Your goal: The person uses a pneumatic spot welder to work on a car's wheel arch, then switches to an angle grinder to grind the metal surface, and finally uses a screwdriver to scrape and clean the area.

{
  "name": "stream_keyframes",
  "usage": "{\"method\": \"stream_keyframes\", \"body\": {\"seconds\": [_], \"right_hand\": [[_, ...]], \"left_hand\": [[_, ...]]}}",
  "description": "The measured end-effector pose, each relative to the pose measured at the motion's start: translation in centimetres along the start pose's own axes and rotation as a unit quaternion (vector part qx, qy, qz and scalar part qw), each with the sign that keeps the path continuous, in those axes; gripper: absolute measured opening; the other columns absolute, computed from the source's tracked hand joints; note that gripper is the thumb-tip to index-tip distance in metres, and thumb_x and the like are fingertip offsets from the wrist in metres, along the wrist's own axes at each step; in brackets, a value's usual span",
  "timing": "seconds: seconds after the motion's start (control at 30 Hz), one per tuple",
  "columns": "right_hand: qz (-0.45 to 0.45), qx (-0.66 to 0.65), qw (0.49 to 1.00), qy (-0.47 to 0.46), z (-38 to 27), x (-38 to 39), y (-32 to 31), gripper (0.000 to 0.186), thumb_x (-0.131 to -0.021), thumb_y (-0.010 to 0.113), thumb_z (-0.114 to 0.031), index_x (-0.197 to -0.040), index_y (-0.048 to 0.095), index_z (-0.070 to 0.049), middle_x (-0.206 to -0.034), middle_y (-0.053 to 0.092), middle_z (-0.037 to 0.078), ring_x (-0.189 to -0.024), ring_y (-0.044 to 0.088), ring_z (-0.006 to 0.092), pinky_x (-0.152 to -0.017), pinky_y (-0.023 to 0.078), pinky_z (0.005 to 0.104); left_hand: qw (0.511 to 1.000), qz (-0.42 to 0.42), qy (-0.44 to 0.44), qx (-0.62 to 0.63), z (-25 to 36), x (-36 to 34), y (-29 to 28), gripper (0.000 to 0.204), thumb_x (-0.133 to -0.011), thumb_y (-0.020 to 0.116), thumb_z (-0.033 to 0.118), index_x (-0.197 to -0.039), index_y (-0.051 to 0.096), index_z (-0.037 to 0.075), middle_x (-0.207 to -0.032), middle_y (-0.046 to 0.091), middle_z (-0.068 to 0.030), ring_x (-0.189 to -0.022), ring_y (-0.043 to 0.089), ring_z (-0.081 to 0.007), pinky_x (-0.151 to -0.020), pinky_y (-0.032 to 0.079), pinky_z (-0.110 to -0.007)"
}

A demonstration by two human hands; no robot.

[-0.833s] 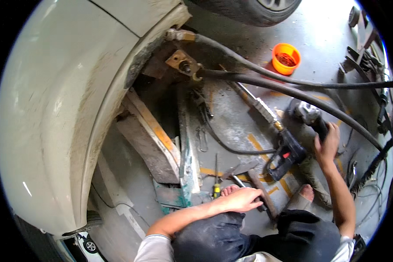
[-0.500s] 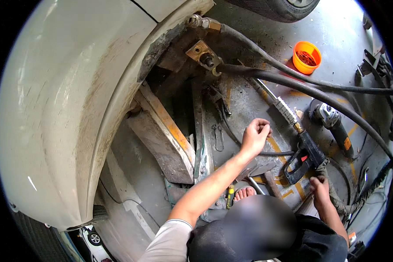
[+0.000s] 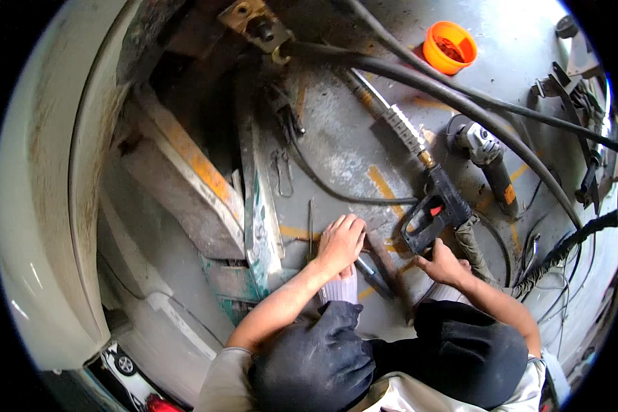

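Observation:
My left hand (image 3: 342, 242) is low in front of my left shin, back up, with its fingers bent together and their tips hidden. Right beside it lies a wooden tool handle (image 3: 387, 264), whose upper end passes by my fingers, and a metal tube (image 3: 372, 276). A thin rod (image 3: 312, 230) stands on the other side of that hand. My right hand (image 3: 445, 264) is just below the grip of a black trigger gun (image 3: 438, 214) with a red trigger and metal barrel. Its thumb and forefinger are apart, and the other fingers are partly hidden.
A car's dirty body panel (image 3: 48, 185) fills the left. Thick black hoses (image 3: 432, 84) cross above the floor. An angle grinder (image 3: 491, 163) and an orange bowl (image 3: 450, 47) are farther right. An orange-marked metal beam (image 3: 185, 161) and a metal clip (image 3: 281, 175) lie left of centre.
The view has shifted. My left hand has come down from its raised place to beside my shin. My right hand has moved up close to the trigger gun's grip.

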State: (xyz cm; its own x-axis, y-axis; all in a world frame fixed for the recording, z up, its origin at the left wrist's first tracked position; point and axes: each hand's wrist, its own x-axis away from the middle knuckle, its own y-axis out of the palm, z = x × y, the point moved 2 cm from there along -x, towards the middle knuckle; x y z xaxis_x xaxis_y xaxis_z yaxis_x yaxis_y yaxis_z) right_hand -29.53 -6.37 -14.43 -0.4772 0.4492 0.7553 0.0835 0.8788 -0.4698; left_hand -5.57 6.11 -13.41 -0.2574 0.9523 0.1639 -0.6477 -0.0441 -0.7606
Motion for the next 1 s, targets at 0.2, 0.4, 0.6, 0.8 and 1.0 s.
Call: {"method": "stream_keyframes", "body": {"seconds": [0.2,0.4,0.6,0.8,1.0], "right_hand": [[-0.151,0.15,0.971,-0.111,-2.9,1.7,-4.8,0.033,-0.082,0.065,-0.032,-0.098,0.059,-0.004,-0.077,0.068,0.015,-0.079,0.066,0.0351,-0.072,0.052,0.0443],[-0.149,0.204,0.951,-0.176,-5.7,2.2,-8.8,0.034,-0.08,0.065,-0.03,-0.097,0.058,0.0,-0.079,0.066,0.019,-0.079,0.065,0.0375,-0.07,0.052,0.0452],[-0.212,0.3,0.909,-0.198,-14.0,1.9,-13.1,0.037,-0.08,0.067,-0.033,-0.094,0.063,0.001,-0.079,0.067,0.02,-0.078,0.066,0.0358,-0.069,0.053,0.0416],[-0.161,0.11,0.936,-0.294,-21.2,-3.8,-6.1,0.039,-0.084,0.065,-0.032,-0.1,0.062,0.003,-0.081,0.068,0.019,-0.08,0.066,0.0355,-0.073,0.053,0.0399],[0.139,-0.225,0.928,-0.261,-21.8,-6.2,-0.4,0.031,-0.084,0.064,-0.026,-0.1,0.059,0.0,-0.088,0.065,0.022,-0.083,0.064,0.0383,-0.074,0.051,0.0429]], "left_hand": [[0.945,0.154,-0.25,-0.145,-4.1,2.6,-3.9,0.021,-0.083,0.065,0.021,-0.094,0.06,0.004,-0.094,0.062,-0.0129,-0.088,0.062,-0.033,-0.075,0.05,-0.042],[0.949,-0.04,-0.248,-0.188,-5.9,4.0,-4.1,0.028,-0.085,0.064,0.031,-0.091,0.064,0.003,-0.092,0.064,-0.0151,-0.093,0.06,-0.0347,-0.079,0.047,-0.046],[0.972,0.004,-0.232,-0.026,-5.3,4.9,-4.4,0.027,-0.095,0.052,0.025,-0.085,0.057,0.001,-0.075,0.06,-0.0241,-0.074,0.059,-0.0445,-0.064,0.046,-0.051],[0.982,0.072,-0.154,0.085,-5.8,4.7,-3.2,0.027,-0.095,0.053,0.027,-0.083,0.054,0.003,-0.074,0.058,-0.0223,-0.073,0.058,-0.0444,-0.06,0.044,-0.049],[0.979,0.067,-0.18,0.064,-5.2,5.1,-1.2,0.024,-0.096,0.052,0.024,-0.088,0.059,0.003,-0.078,0.061,-0.0217,-0.073,0.06,-0.0389,-0.061,0.046,-0.044]]}}
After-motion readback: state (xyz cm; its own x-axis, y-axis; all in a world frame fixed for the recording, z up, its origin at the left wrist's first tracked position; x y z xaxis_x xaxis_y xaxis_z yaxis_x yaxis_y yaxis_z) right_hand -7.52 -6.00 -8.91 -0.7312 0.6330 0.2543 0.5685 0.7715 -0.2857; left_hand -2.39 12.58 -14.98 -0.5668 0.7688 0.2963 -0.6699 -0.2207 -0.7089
